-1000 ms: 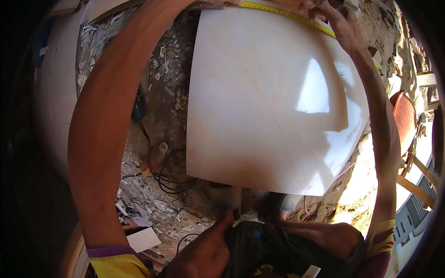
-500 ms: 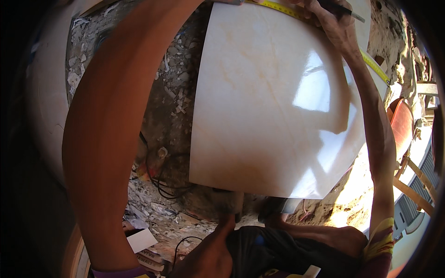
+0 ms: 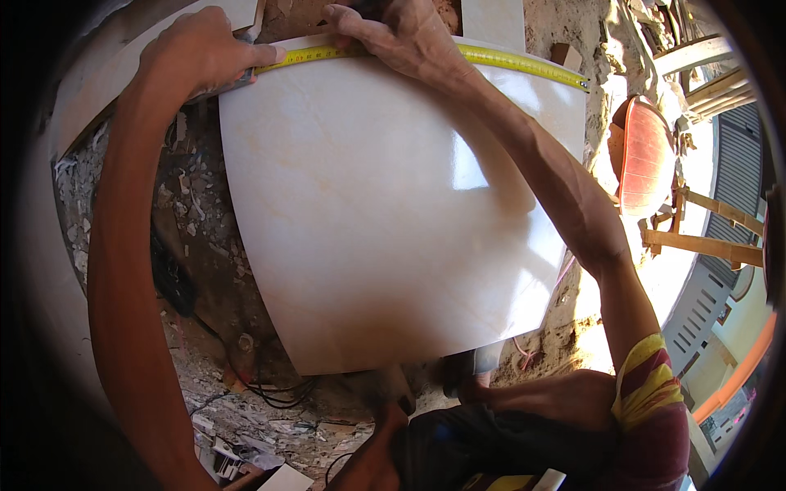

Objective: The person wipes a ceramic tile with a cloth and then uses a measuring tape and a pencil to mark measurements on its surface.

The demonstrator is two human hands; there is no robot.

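Observation:
A large glossy cream tile (image 3: 344,204) with faint tan veins lies before me. My left hand (image 3: 201,53) is closed round a tape measure (image 3: 246,75) at the tile's far left corner, its thumb pressing by the case mouth. The yellow blade (image 3: 524,65) runs out along the far edge, its hooked end at the far right corner. Over the middle of that edge, my right hand (image 3: 413,41) crosses the blade, thumb stretched leftward. A dark pen-like tool (image 3: 372,8) shows at its fingers, largely cut off by the top of the picture.
Rubble and tile chips (image 3: 192,196) cover the ground on the left, with a black cable (image 3: 278,397) near my feet. Another pale tile (image 3: 495,23) lies beyond. On the right are a wood block (image 3: 565,56), a reddish pan-like thing (image 3: 647,155) and wooden planks (image 3: 704,245).
The view has shifted, bringing the tile's far edge and both hands further into the picture. My right hand has moved left relative to the tile. The blade now lies along the far edge.

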